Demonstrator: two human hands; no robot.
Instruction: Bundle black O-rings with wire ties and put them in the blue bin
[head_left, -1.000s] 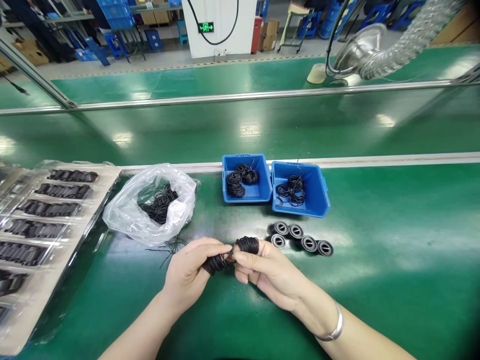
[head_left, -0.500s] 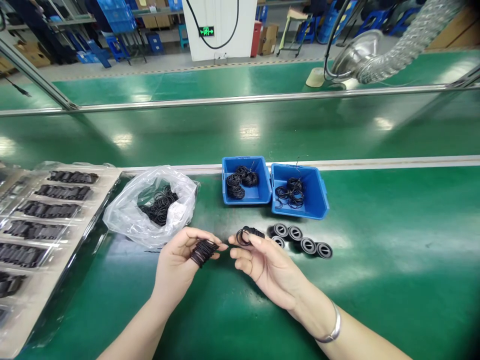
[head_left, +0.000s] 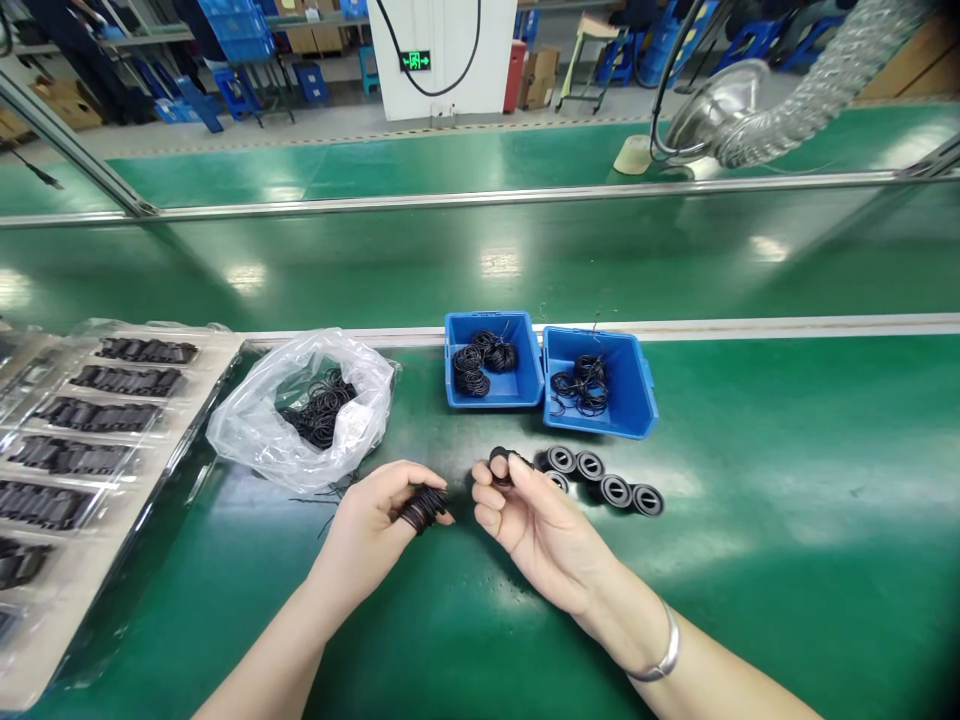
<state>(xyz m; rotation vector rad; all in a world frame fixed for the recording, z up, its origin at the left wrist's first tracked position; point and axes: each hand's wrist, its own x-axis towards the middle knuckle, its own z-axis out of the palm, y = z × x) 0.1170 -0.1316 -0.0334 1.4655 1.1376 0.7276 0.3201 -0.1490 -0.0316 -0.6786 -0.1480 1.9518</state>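
Left hand (head_left: 367, 530), nearest the camera, fingers curled and thumb pressed over a bundle of thin black rubber O-rings (head_left: 424, 508) stacked around the fingertips; bundle gripped, held just above the bench. Right hand (head_left: 544, 525), silver bangle (head_left: 670, 645) on the wrist: thumb and forefinger pinch a small black rubber ring (head_left: 500, 463), remaining fingers loosely bent. Exact count of rings in this pinch cannot be told; partly hidden by the fingers. Hands apart, not touching. Just beyond the right hand, on the green anti-static bench mat (head_left: 787, 570), lie five round black grommets with grey centres (head_left: 616, 491), in a loose cluster, some touching. Fine black strands (head_left: 330, 495) lie beside a clear polythene bag (head_left: 255, 430), which holds a tangle of black O-rings (head_left: 319, 410). Two blue plastic parts bins (head_left: 525, 380) stand side by side, touching, each holding black O-ring bunches (head_left: 472, 370). At far left, a clear blister tray (head_left: 180, 440) carries rows of black moulded parts (head_left: 97, 412). Beyond: steel rail (head_left: 450, 200), second green bench, stainless hood (head_left: 716, 105) on a foil duct (head_left: 817, 90), white pillar with green exit sign (head_left: 415, 61), stacked blue crates (head_left: 236, 30) and cardboard boxes (head_left: 536, 78).
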